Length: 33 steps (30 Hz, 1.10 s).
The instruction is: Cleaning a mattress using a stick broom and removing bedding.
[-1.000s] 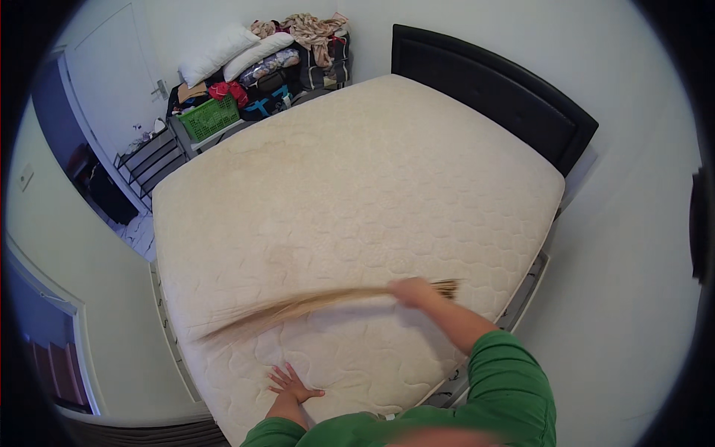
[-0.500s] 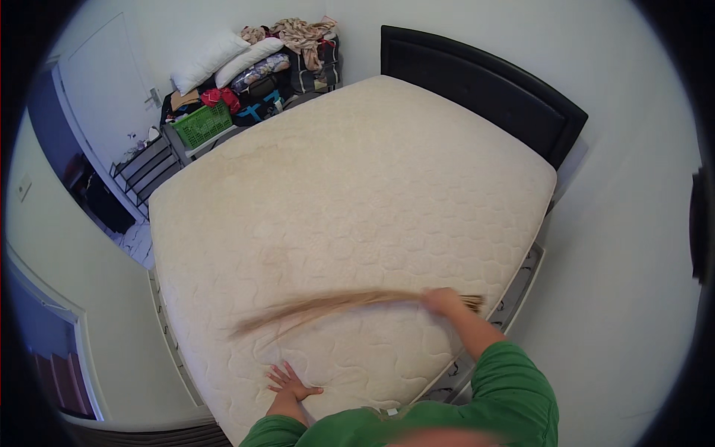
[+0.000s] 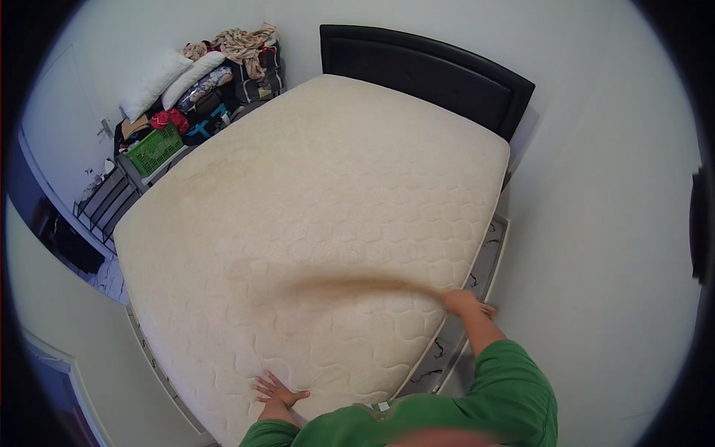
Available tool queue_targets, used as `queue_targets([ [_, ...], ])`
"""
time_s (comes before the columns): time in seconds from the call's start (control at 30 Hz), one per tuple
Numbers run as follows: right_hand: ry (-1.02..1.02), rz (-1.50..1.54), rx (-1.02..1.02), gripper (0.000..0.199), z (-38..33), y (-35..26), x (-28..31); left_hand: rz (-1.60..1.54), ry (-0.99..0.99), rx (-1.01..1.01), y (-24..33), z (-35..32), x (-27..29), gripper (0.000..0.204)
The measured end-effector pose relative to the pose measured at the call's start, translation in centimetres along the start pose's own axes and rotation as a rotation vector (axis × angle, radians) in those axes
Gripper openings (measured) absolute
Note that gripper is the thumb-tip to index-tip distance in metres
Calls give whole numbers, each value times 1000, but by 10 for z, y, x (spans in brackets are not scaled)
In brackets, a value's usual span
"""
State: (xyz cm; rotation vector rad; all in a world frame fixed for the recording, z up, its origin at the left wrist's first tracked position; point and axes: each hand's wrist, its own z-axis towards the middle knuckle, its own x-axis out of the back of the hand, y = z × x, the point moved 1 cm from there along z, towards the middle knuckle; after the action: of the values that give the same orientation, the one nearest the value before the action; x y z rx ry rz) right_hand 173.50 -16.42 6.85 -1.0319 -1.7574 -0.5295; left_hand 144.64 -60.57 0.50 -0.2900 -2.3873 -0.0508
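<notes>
Across the near half of a bare cream mattress (image 3: 320, 201), a bundle of long straw (image 3: 365, 283) extends leftward from the right hand (image 3: 460, 302).
The right hand grips the bundle near its short end by the mattress's right edge; blur hides whether the straw touches the fabric. The left hand (image 3: 278, 391) rests on the mattress, fingers spread wide. A black headboard (image 3: 428, 73) closes the far end, the bed frame (image 3: 424, 369) borders the right side, and white pillows (image 3: 154, 86), a green basket (image 3: 156, 147) and a dark rack (image 3: 106, 197) crowd the far left.
</notes>
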Motion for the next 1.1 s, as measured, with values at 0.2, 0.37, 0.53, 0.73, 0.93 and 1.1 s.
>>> queue_targets([
  [0.2,459,980,-499,27,27,-11,-5,-11,13,2,6,-5,5,135],
  [0.37,-12,-93,365,26,-83,-112,11,28,0,12,-1,-6,5,134],
  [0.53,195,243,-348,30,-73,14,-27,-24,11,-35,-4,-23,10,132],
  [0.73,327,664,-194,29,-69,-86,-32,-39,161,-99,-3,-54,24,123],
  [0.93,-75,-52,163,28,-136,-84,-9,57,286,-579,-51,-28,10,87],
  [1.1,271,766,-539,27,-97,-68,-15,61,200,-562,-71,-40,16,76],
])
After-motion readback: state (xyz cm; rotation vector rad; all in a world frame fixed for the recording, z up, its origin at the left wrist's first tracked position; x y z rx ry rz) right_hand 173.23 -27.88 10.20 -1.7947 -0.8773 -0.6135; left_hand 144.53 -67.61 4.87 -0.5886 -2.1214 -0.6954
